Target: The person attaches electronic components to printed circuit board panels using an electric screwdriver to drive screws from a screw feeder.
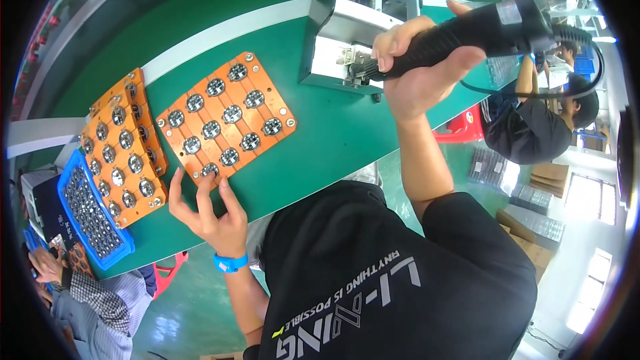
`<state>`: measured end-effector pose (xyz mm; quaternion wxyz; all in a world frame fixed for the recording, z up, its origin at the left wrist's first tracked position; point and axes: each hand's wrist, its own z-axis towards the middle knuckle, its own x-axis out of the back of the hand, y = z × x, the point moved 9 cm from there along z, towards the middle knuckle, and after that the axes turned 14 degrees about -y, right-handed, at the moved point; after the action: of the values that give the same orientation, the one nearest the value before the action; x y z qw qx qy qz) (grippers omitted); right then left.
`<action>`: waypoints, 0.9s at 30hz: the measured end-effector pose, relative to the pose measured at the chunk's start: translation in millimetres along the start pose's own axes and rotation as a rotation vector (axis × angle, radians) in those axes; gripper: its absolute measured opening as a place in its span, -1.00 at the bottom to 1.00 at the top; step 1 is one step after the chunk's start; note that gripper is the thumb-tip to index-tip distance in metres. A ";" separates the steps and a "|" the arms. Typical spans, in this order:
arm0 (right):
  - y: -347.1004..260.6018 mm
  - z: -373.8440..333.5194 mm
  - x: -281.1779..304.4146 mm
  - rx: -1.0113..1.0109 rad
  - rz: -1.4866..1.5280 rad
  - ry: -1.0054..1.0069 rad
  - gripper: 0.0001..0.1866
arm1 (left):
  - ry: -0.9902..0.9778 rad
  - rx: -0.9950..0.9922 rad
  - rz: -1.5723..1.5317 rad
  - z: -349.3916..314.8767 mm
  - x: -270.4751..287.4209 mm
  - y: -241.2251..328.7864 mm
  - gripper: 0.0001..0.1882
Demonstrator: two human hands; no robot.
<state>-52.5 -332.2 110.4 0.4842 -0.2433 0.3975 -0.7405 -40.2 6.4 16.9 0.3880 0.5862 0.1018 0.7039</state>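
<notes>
My right hand (420, 90) is wrapped around a black electric screwdriver (470, 33) with a cable at its back end. The screwdriver's tip points down to the left, at the small metal outlet (352, 60) of a grey and silver box-shaped machine, apparently a screw feeder (325, 0). Whether the tip touches the outlet I cannot tell. My left hand (217, 223), a blue band on its wrist, has its fingers spread at the near corner of an orange fixture plate (213, 108). Its fingertips touch that corner, beside a small round circuit board (210, 170). Several such boards sit in rows in the plate.
Left of the plate, more orange plates (107, 172) with round boards lie overlapping. Beyond them a blue bin (123, 248) holds many small round parts. Co-workers sit at the left (100, 307) and right (530, 123). A red stool (461, 128) stands beside the green table (320, 153).
</notes>
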 end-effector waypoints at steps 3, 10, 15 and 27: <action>13.8 -3.1 -8.2 -0.139 0.065 -0.041 -0.20 | -0.010 0.000 0.028 0.3 3.0 0.7 -0.83; 12.6 -29.1 -96.0 -0.185 0.192 -0.175 -0.06 | 0.008 -0.024 0.058 0.6 7.4 0.5 -0.78; 17.2 -47.7 -180.5 -0.125 0.325 -0.305 0.03 | 0.028 -0.011 0.045 -2.6 8.3 -3.4 -0.79; 35.0 -60.1 -224.9 -0.022 0.533 -0.358 -0.11 | 0.026 -0.011 -0.007 -2.0 13.4 -10.9 -0.76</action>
<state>13.8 -113.8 53.1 0.7207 -0.2623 0.3639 -0.5286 -37.5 23.3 19.8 0.3922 0.5746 0.1050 0.7107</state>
